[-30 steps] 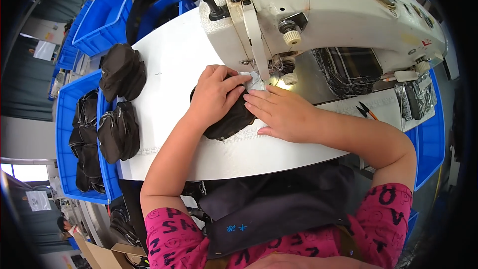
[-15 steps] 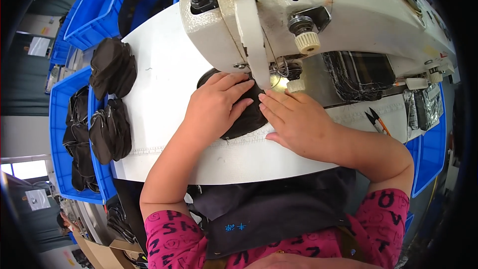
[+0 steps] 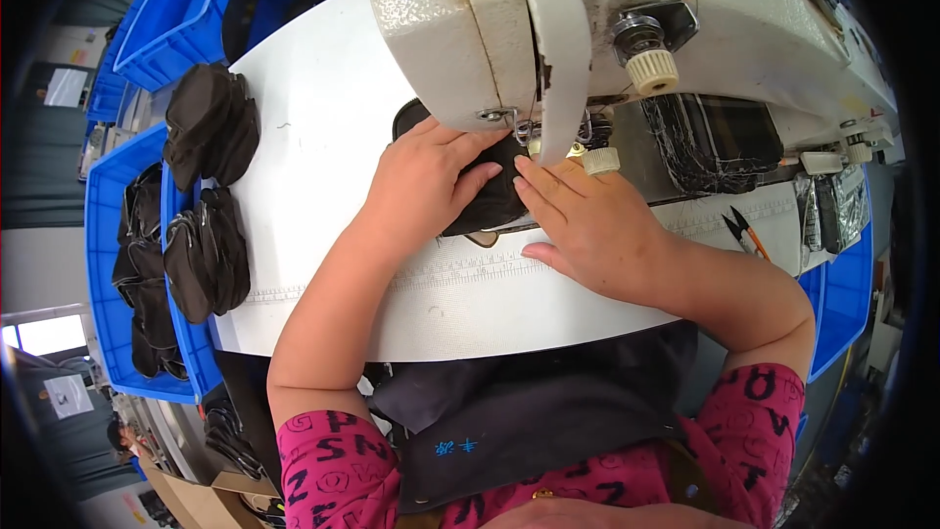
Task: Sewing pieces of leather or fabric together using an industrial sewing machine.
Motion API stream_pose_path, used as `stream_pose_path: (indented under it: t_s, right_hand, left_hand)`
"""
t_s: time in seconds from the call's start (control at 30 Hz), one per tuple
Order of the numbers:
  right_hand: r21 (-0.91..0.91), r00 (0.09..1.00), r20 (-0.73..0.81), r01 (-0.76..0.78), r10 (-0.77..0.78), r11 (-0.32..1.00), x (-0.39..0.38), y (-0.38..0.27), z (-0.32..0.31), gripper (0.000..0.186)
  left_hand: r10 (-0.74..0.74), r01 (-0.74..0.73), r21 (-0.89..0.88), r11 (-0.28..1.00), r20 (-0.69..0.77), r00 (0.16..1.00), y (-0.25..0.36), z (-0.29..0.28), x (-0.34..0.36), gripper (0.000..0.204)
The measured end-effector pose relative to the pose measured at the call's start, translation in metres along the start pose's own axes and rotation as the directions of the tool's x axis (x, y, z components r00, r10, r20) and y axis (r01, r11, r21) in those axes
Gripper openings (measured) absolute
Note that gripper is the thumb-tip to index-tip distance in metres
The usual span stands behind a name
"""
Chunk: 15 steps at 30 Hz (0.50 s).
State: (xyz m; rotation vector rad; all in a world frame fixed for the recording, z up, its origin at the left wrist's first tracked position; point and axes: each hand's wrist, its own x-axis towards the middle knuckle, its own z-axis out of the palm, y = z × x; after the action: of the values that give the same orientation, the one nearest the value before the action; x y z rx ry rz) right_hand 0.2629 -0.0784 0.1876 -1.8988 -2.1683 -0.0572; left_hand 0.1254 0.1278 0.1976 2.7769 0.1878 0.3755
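A dark oval fabric piece (image 3: 477, 206) lies under the needle area of a white sewing machine (image 3: 443, 34). My left hand (image 3: 416, 181) lies on its left part, fingers stretched toward the presser foot (image 3: 527, 142), thumb bent apart. My right hand (image 3: 590, 225) rests at its right, fingertips on the fabric beside the needle area, thumb on the white table (image 3: 304, 137). Both hands are open, pressing rather than grasping. The hands and machine head hide much of the piece; a small loop (image 3: 482, 240) pokes out below it.
Dark pouches are stacked at the table's left (image 3: 206, 250) and in a blue bin (image 3: 103, 255). Dark panels (image 3: 715, 137), thread snips (image 3: 746, 233) and plastic-wrapped items (image 3: 832, 216) lie right. More blue bins (image 3: 181, 10) stand behind; another person (image 3: 127, 441) is at far lower left.
The fabric and both hands have shifted farther back toward the needle. The white bit seen earlier at the needle is out of sight. The view has shifted, with the machine head appearing larger.
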Motion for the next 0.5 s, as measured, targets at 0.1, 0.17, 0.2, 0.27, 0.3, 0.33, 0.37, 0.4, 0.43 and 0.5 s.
stream_pose_path:
  t_s: [0.1,0.17,0.2,0.27,0.3,0.33,0.37,0.4,0.43,0.5]
  right_hand:
    - [-0.006,1.000,-0.003,-0.014,0.014,1.000,0.001,0.000,0.003,0.065]
    - [0.010,0.998,-0.059,0.000,0.001,1.000,0.001,0.003,0.005,0.053]
    - [0.009,0.998,-0.057,-0.006,0.006,1.000,0.000,0.006,0.005,0.053]
    - [0.042,0.995,-0.092,-0.024,0.027,0.999,-0.001,0.013,0.004,0.039]
    - [0.045,0.995,-0.095,-0.024,0.029,0.999,0.000,0.016,0.003,0.039]
    - [0.043,0.996,-0.080,-0.040,0.043,0.998,0.002,0.019,0.001,0.034]
    - [0.040,0.996,-0.065,-0.056,0.058,0.998,0.003,0.021,0.000,0.030]
    - [0.042,0.996,-0.066,-0.055,0.057,0.998,0.003,0.022,-0.001,0.030]
    - [0.037,0.997,-0.047,-0.059,0.061,0.998,0.003,0.023,-0.001,0.030]
    - [0.033,0.998,-0.032,-0.061,0.062,0.998,0.003,0.024,-0.002,0.031]
  left_hand:
    - [-0.022,0.023,-0.011,1.000,0.021,1.000,-0.001,-0.002,-0.002,0.039]
    - [0.007,-0.003,-0.057,0.998,0.069,0.998,0.001,-0.009,-0.002,0.046]
    - [0.012,-0.007,-0.061,0.998,0.072,0.997,0.004,-0.011,-0.002,0.046]
    - [0.113,-0.110,-0.070,0.991,0.030,0.993,0.009,-0.014,-0.006,0.057]
    - [0.100,-0.094,-0.078,0.993,0.074,0.992,0.008,-0.016,-0.011,0.059]
    - [0.100,-0.094,-0.076,0.993,0.077,0.992,0.006,-0.018,-0.012,0.059]
    - [0.071,-0.063,-0.094,0.994,0.083,0.994,0.005,-0.020,-0.013,0.053]
    - [0.040,-0.030,-0.113,0.993,0.087,0.995,0.004,-0.020,-0.013,0.048]
    - [0.039,-0.029,-0.111,0.993,0.088,0.995,0.005,-0.019,-0.013,0.048]
    - [0.031,-0.024,-0.142,0.990,0.047,0.998,0.005,-0.017,-0.014,0.037]
